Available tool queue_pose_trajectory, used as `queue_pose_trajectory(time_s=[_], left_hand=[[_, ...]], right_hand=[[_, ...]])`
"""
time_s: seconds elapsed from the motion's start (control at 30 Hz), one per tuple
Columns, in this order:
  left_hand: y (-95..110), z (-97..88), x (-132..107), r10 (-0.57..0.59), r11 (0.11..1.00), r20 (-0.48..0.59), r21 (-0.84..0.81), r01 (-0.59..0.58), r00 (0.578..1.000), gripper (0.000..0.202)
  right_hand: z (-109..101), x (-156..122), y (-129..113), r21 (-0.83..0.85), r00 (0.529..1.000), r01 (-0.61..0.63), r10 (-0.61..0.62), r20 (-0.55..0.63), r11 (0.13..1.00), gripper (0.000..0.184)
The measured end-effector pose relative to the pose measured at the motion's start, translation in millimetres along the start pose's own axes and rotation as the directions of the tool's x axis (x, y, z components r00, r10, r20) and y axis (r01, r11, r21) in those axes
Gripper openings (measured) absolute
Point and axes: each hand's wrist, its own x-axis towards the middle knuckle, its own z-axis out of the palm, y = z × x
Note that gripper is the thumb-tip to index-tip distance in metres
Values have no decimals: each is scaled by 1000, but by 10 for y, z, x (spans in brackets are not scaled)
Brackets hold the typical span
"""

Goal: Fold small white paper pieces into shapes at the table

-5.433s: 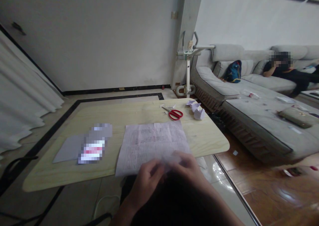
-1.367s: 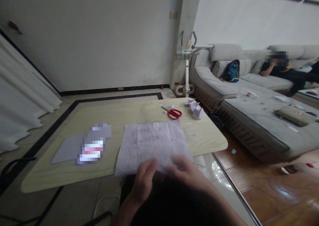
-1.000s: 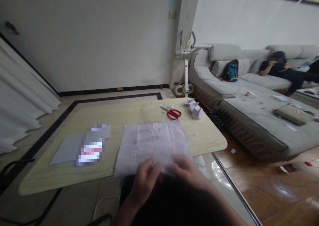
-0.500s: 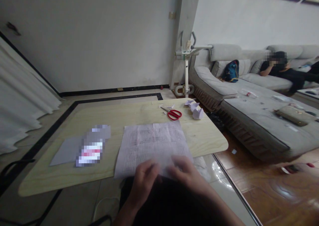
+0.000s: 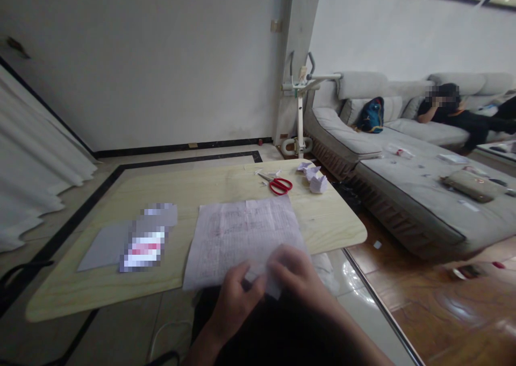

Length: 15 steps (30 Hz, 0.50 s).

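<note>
Over the near edge of the table, my left hand (image 5: 240, 297) pinches a small piece of white paper (image 5: 274, 289) between thumb and fingers. My right hand (image 5: 293, 272) is closed on the other side of that piece, its fingers blurred and partly covering it. Beneath and beyond both hands lies a large creased printed sheet (image 5: 237, 229), its near edge at the table's edge. Past the sheet, scissors (image 5: 280, 186) with red handles lie among small paper scraps. Several folded paper shapes (image 5: 317, 182) sit in a row to their right.
The pale wooden table (image 5: 201, 186) also bears white paper (image 5: 100, 246) and a pixelated item (image 5: 145, 245) on the left. A grey sofa (image 5: 427, 199) stands right, with a backpack (image 5: 371, 115), a handbag (image 5: 467, 185) and a reclining person (image 5: 451, 113). An exercise machine (image 5: 300, 113) stands behind.
Both hands have come closer together, and the small piece of paper now shows between them. My right hand has moved slightly up and left. The view has shifted slightly.
</note>
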Motion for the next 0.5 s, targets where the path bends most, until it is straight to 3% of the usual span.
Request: queue_pose_trajectory(time_s=[0.23, 0.5], left_hand=[[7, -12, 21, -81, 995, -66, -61, 77, 995, 34], [30, -5, 14, -97, 995, -137, -18, 96, 986, 36]], right_hand=[[34, -3, 28, 26, 998, -25, 26, -53, 999, 23], [42, 11, 38, 62, 998, -69, 69, -3, 996, 24]])
